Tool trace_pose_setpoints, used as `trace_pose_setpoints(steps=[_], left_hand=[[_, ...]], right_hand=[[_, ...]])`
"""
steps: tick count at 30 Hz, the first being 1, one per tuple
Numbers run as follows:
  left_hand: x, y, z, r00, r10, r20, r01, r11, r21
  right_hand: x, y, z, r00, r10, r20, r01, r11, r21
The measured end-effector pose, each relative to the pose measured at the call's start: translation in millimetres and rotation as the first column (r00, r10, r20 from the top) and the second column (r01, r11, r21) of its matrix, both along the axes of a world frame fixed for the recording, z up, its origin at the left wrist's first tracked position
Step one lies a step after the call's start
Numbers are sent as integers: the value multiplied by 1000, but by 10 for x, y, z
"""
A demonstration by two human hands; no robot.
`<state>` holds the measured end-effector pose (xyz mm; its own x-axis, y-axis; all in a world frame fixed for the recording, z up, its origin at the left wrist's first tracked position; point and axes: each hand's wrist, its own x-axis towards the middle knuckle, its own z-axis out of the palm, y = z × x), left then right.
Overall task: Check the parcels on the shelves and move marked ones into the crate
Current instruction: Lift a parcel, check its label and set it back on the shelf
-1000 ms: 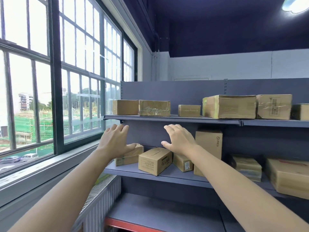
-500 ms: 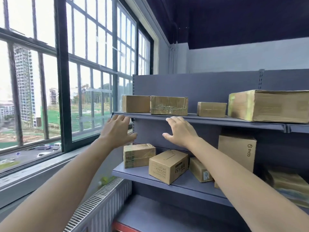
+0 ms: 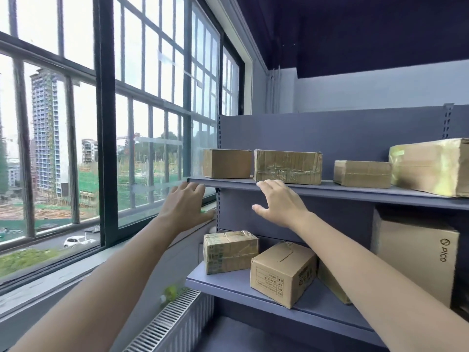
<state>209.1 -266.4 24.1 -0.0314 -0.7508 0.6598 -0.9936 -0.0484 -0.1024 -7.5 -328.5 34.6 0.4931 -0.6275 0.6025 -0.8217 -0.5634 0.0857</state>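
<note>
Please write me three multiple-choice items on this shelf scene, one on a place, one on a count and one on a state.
1. Where is the box printed PICO?
A. upper shelf
B. lower shelf, right
C. windowsill

2. How many parcels show on the upper shelf?
A. two
B. four
C. six

3. What are the hands doing?
A. both open, holding nothing
B. each gripping a parcel
C. together lifting one parcel

Answers:
1 B: it stands upright under the upper shelf at the right.
2 B: four brown boxes sit in a row, the rightmost cut by the frame edge.
3 A: the left hand and right hand reach toward the shelf edge with fingers spread, empty.
</note>
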Motion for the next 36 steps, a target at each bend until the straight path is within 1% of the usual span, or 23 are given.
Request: trace_pose_setpoints(steps=[4,7,10,13,17,20,23,29,36], left_hand=[[428,-164,19,999,-33,22,33,999,-6],[728,-255,41,998,-61,-2,61,998,-15],[972,-354,47,997,-74,23,74,997,5],[1137,-463,30,996,-84,17,84,996,17],[1223,-652,3,996,-92,14,91,995,31],[1249,-838,18,994,-114,-5,114,994,5],[1256,-993,62,993,-114,-42,114,993,-2],[1185,-1413,159,994,-101,-34,100,995,-29],[1200,-1819,215,996,-74,-40,72,996,-48]], right_hand=[[455,-117,51,1000,-25,12,25,1000,7],[751,-178,55,999,-39,2,39,999,9],[930,-247,77,998,-63,11,63,998,3],[1009,-330,80,996,-92,10,92,996,18],[1054,-493,115,992,-123,20,123,992,29],[1095,-665,124,991,-131,22,131,991,15],[1127,-817,110,992,-123,10,123,992,23],[1099,-1281,163,994,-103,48,102,995,9],[1150,-1748,215,998,-59,38,59,998,4]])
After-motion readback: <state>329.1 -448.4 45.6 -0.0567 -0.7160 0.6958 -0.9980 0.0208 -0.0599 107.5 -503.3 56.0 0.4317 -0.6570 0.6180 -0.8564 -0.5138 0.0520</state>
